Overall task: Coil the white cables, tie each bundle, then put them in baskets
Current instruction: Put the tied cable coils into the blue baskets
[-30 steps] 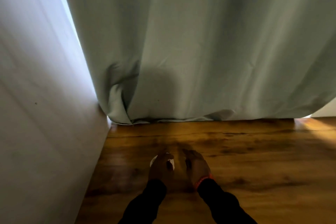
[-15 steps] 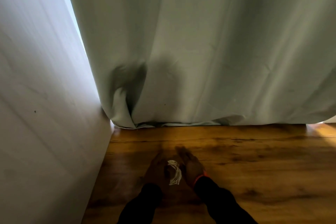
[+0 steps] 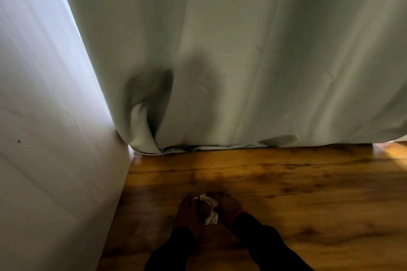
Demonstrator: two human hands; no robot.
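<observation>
A small coiled bundle of white cable (image 3: 209,208) sits between my two hands, low in the head view above the wooden surface (image 3: 308,193). My left hand (image 3: 187,211) holds the bundle from the left, and a dark tie crosses the coil near its fingers. My right hand (image 3: 229,205), with an orange band at the wrist, holds it from the right. Both arms wear dark sleeves. The hands are dim and blurred, so finger positions are hard to read. No basket is in view.
A pale green curtain (image 3: 242,61) hangs across the back and reaches down to the wood. A white wall (image 3: 48,138) closes off the left side. Sunlight falls on the wood at the far right (image 3: 392,152).
The camera view has shifted, so curtain and wall sit further right and lower. More of the white cable coil shows between my hands than a second ago.
</observation>
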